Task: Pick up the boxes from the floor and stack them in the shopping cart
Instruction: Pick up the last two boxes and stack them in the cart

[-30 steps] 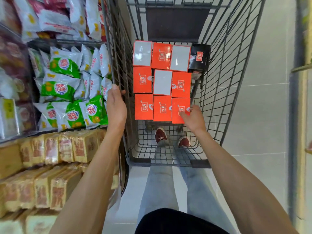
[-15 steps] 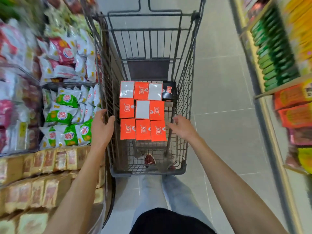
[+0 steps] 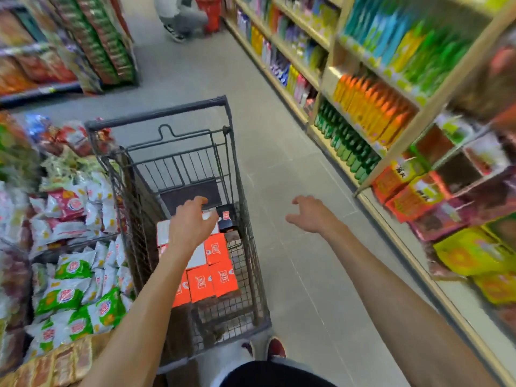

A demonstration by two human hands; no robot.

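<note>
A dark wire shopping cart (image 3: 252,277) stands in the aisle just ahead of me. Inside it lie several orange boxes (image 3: 220,279) and white-topped ones in neat rows, with one black box (image 3: 226,217) at the far right corner. My left hand (image 3: 191,223) hovers over the cart above the boxes, fingers loosely spread and holding nothing. My right hand (image 3: 308,215) hangs in the air to the right of the cart, outside it, fingers relaxed and empty. I see no boxes on the floor.
Snack bags (image 3: 75,300) fill the shelves tight against the cart's left side. Wooden shelves (image 3: 363,188) with bottles and packets line the right. Grey tiled floor (image 3: 301,169) runs between them. A person's legs (image 3: 174,20) stand at the far end of the aisle.
The view has lifted from the cart to the aisle. My left hand let go of the cart's left rim and moved over the boxes. My right hand left the boxes and swung out right of the cart.
</note>
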